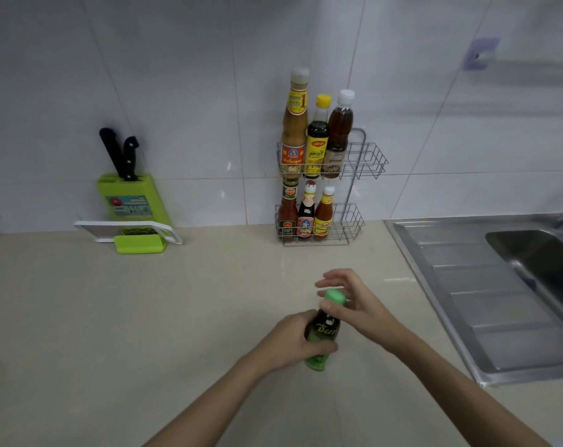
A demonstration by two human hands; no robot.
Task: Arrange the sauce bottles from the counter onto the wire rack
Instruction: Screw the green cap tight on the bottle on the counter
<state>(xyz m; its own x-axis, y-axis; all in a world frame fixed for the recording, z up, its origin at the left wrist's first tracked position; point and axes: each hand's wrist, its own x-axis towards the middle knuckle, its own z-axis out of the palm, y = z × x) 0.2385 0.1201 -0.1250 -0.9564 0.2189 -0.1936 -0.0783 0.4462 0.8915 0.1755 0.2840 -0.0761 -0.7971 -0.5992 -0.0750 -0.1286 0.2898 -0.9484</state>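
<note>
Holding the green-capped bottle [323, 330] around its lower body, the left hand [293, 341] is closed on it just above the worktop [112, 317], while the right hand [348, 301] has its fingers loosely spread around the green cap, the thumb touching the neck but the hand not clamped shut. The bottle's long axis tilts up and away from the person, cap end toward the wall. Whether its base touches the worktop cannot be told, since the left hand hides that edge.

The relation that matters: the wire rack [367, 159] stands against the tiled wall, well ahead of both hands and a little to the right of them. The right hand is the nearer one to it and sits at the cap end. The free space lies at the right end of each tier, so the bottle probably has to be stood upright and lowered in from above, beside the bottles already there.

Counted: seven bottles in all. Three fill the left part of the upper tier [312, 137], three the left part of the lower tier [304, 214], and one is in the hands. No other bottle shows on the worktop, so this looks like the last one to place. Two knives [122, 153] stand in the green block [132, 201] at the left; the sink [499, 285] lies to the right.
</note>
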